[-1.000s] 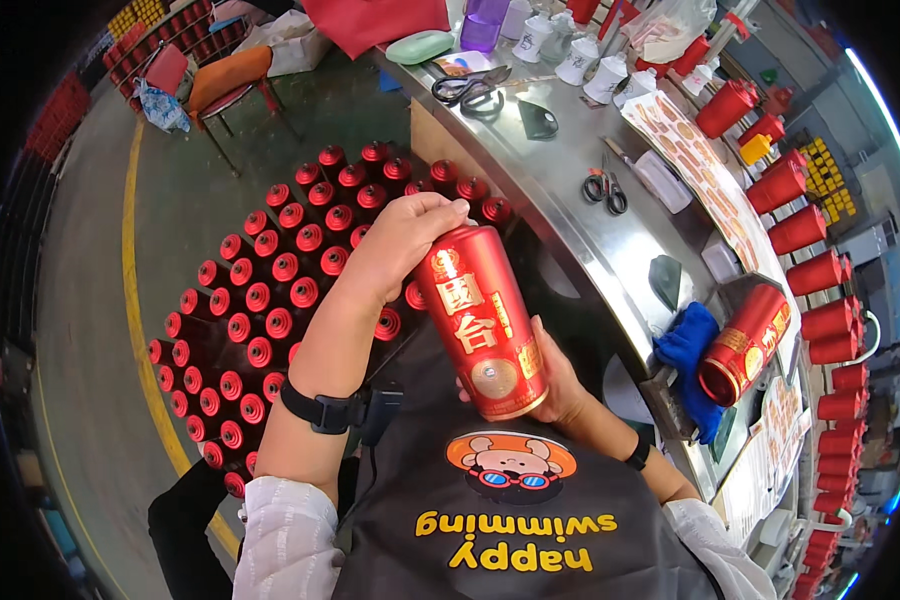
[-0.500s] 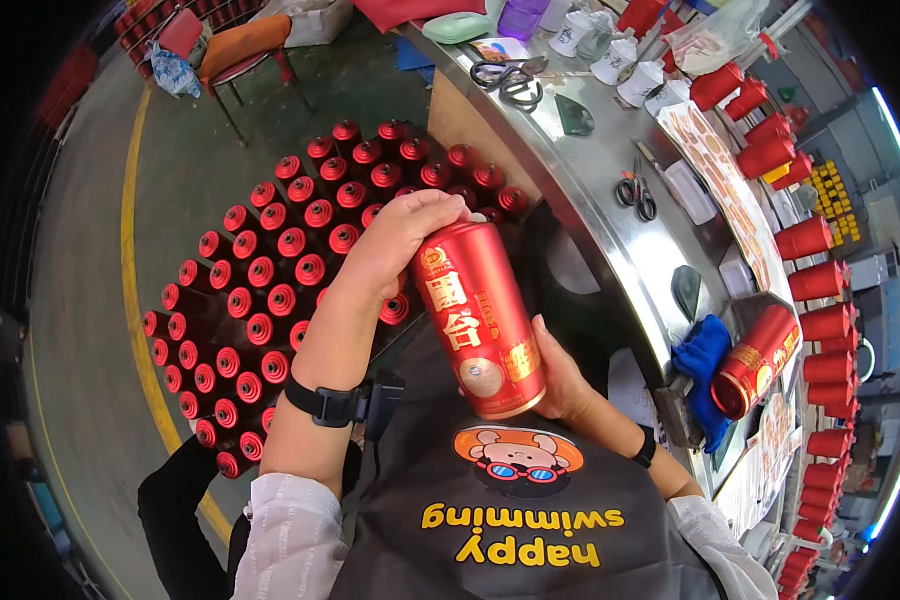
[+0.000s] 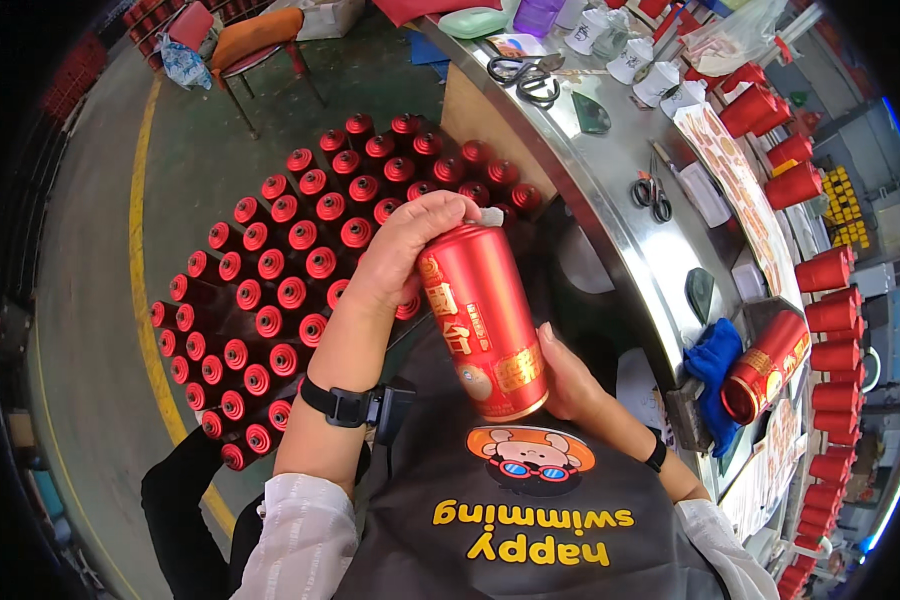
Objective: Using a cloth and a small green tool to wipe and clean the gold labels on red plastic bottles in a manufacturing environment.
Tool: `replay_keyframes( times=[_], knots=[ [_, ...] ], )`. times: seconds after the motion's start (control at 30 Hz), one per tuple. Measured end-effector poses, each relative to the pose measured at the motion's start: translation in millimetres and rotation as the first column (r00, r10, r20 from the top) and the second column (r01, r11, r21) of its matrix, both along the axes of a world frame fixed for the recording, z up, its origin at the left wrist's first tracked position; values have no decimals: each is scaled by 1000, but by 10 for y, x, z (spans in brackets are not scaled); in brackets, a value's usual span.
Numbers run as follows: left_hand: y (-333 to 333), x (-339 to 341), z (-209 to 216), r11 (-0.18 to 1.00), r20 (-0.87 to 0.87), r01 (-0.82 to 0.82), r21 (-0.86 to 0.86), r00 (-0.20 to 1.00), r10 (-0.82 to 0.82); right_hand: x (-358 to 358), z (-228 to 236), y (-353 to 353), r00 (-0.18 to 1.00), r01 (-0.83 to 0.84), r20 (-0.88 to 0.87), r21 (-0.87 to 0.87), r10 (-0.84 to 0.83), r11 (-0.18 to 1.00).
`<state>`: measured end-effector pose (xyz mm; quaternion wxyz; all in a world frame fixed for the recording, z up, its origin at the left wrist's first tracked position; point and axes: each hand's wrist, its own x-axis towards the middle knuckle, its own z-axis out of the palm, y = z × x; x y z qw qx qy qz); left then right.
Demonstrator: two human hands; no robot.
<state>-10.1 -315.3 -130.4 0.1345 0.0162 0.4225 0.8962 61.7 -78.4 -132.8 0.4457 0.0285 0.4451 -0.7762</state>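
Observation:
A glossy red bottle [image 3: 485, 315] with gold lettering and a gold-patterned panel is held over my dark apron, tilted slightly, its base towards me. My left hand [image 3: 415, 240] is closed over its top end, fingers curled round the shoulder. Beside those fingertips a small whitish piece [image 3: 491, 216] sticks out; its kind is unclear. Against the lower right side rests my right hand [image 3: 575, 375], thumb up along the edge and its other fingers hidden behind the bottle. Another red bottle [image 3: 767, 368] lies on the bench by a blue cloth [image 3: 712, 375].
Many red-topped bottles [image 3: 270, 263] stand on the floor at left. The metal bench [image 3: 610, 215] curves along the right, bearing two pairs of scissors [image 3: 652, 193], a sticker sheet [image 3: 732, 165] and white lidded pots [image 3: 628, 62]. A chair [image 3: 258, 45] stands far left.
The bottle has turned about its length, so its lettering has shifted left and more of the gold panel faces me. Both hands stay on it. The whole view has shifted slightly.

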Motion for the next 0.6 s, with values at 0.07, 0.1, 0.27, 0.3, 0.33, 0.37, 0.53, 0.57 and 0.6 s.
replay_keyframes(
  times=[0.07,0.1,0.27,0.3,0.33,0.37,0.53,0.57,0.6],
  knots=[
    [-1,1,18,1000,0,6,12,1000,-6,-3,5,9,1000,-7,0,-19,7,1000],
    [-5,0,46,1000,-3,14,11,1000,-14,-5,18,9,1000,-12,-1,-36,12,999],
    [17,-9,24,1000,-11,18,2,1000,-18,-14,11,41,998,-39,-43,-32,38,999],
    [23,-10,29,1000,-5,24,7,1000,-24,-17,6,51,998,-46,-53,-32,44,998],
    [28,-12,29,999,1,29,13,1000,-29,-22,0,58,998,-46,-50,-33,44,998],
    [25,-16,29,999,6,32,12,999,-32,-23,6,57,997,-61,-48,-54,59,997],
    [100,34,52,998,116,69,-11,991,-67,-75,-81,132,985,-173,-4,-131,174,976],
    [105,58,23,994,137,96,-50,987,-88,-87,-76,134,946,-128,-289,77,145,989],
    [117,82,-32,988,158,124,-88,981,-109,-110,-60,136,820,-20,-549,260,165,965]
  ],
)
